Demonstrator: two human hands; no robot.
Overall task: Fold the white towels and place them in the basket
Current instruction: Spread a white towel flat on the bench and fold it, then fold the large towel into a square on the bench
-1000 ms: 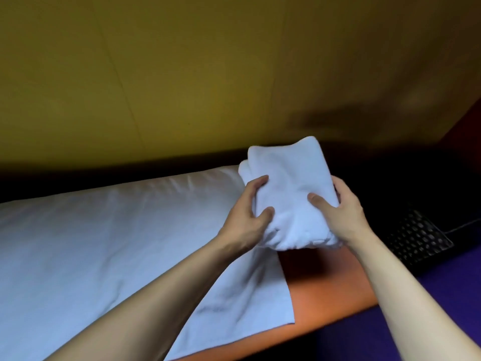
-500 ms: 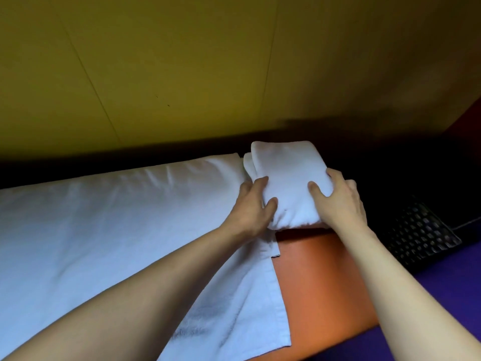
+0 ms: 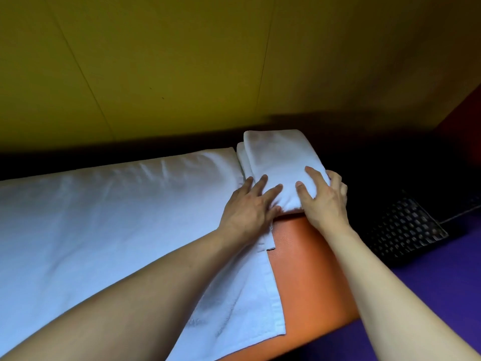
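A folded white towel (image 3: 278,162) lies at the far right end of the orange bed (image 3: 309,277), beside a large white towel (image 3: 109,220) spread flat over the rest of the bed. My left hand (image 3: 250,207) rests flat on the folded towel's near left edge, fingers spread. On the towel's near right corner sits my right hand (image 3: 322,199), thumb and forefinger on top and the other fingers curled round its side. A dark woven basket (image 3: 406,227) stands on the floor to the right of the bed.
A yellow wall (image 3: 182,61) rises behind the bed, with a dark gap along its foot. Purple floor (image 3: 429,282) lies to the right and in front. The bed's orange corner is bare near my right forearm.
The folded towel has come down from mid-air onto the bed's far right end. My left hand has let go and flattened on it; my right hand still holds its corner.
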